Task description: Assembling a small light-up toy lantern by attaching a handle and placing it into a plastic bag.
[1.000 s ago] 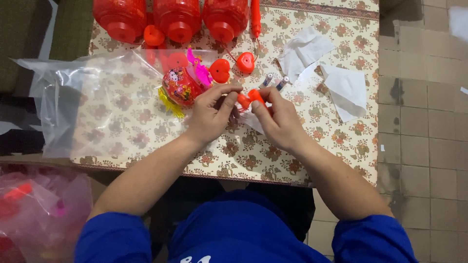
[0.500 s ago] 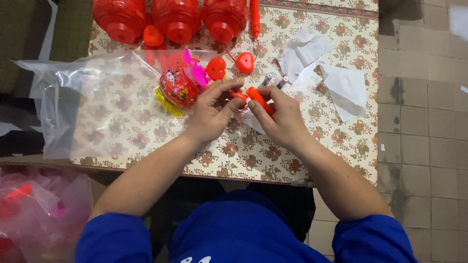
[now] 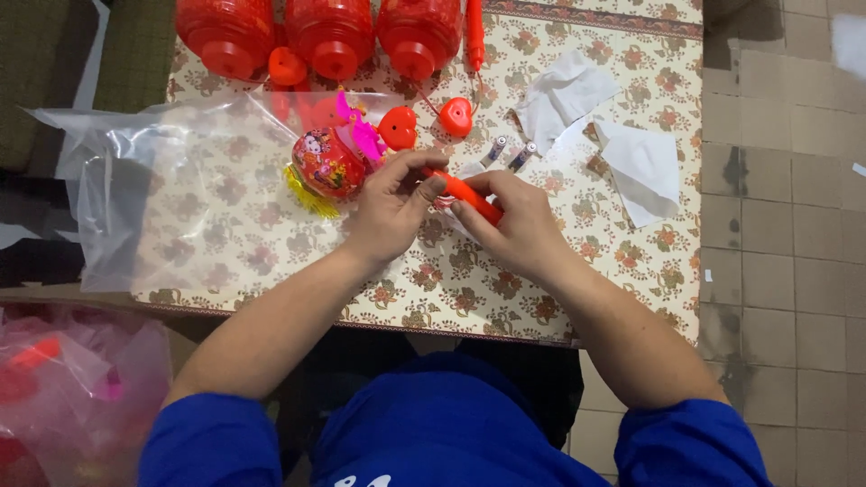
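Note:
Both hands meet over the middle of a floral tablecloth (image 3: pixel 225 243). My left hand (image 3: pixel 392 212) and my right hand (image 3: pixel 519 225) together grip a short orange-red plastic stick (image 3: pixel 469 193), fingers pinching it from both ends. Just left of my left hand lies a small round red lantern toy (image 3: pixel 327 163) with pink trim and yellow fringe. Two red heart-shaped pieces (image 3: pixel 456 115) sit just beyond the hands. Two small batteries (image 3: pixel 508 153) lie near my right hand's fingertips.
Three large red plastic lanterns (image 3: pixel 329 34) line the table's far edge, beside a red stick (image 3: pixel 474 32). A clear plastic bag (image 3: pixel 135 180) covers the left side. White paper pieces (image 3: pixel 631 162) lie at right. Tiled floor (image 3: pixel 785 271) on the right; a bag of red parts (image 3: pixel 63 388) lower left.
Both hands kept working the orange-red stick at the same spot, turning it so it lies more lengthwise between them. The lantern toy sits slightly nearer the left hand.

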